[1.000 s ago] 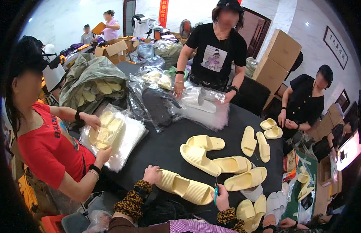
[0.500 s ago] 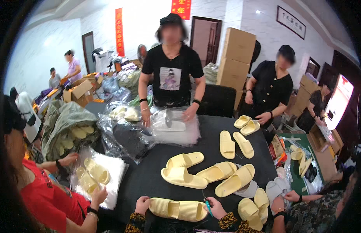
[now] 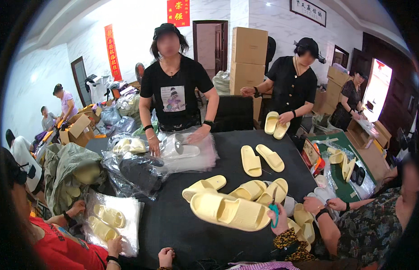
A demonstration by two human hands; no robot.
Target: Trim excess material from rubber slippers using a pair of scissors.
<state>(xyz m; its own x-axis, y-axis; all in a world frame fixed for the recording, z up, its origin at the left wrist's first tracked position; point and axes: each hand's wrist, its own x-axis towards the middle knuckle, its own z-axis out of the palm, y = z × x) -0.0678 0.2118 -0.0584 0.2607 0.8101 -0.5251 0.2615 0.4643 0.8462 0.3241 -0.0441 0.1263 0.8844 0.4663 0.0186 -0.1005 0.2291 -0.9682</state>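
Near the front of the table, my right hand [image 3: 279, 219] is closed around small teal-handled snips [image 3: 274, 213], their dark blade pointing up. The same hand grips one end of a pair of pale yellow ribbed slippers [image 3: 227, 212], which is raised above the table and stretches to the left. At the lower edge my left hand [image 3: 166, 257] rests with its fingers curled, and nothing shows in it. Just behind the raised pair lie more yellow slippers [image 3: 248, 191], partly covered by it.
The black-topped table [image 3: 182, 234] has another slipper pair [image 3: 251, 161] farther back. Co-workers stand or sit around it: one at left handles slippers on clear bags [image 3: 134, 225], one opposite touches bagged white slippers [image 3: 180, 150], one at far right holds a yellow pair [image 3: 277, 126].
The slipper pair has risen off the table in my right hand. My left hand has let go of it and moved down. The far-right co-worker has lifted a pair. The view has shifted.
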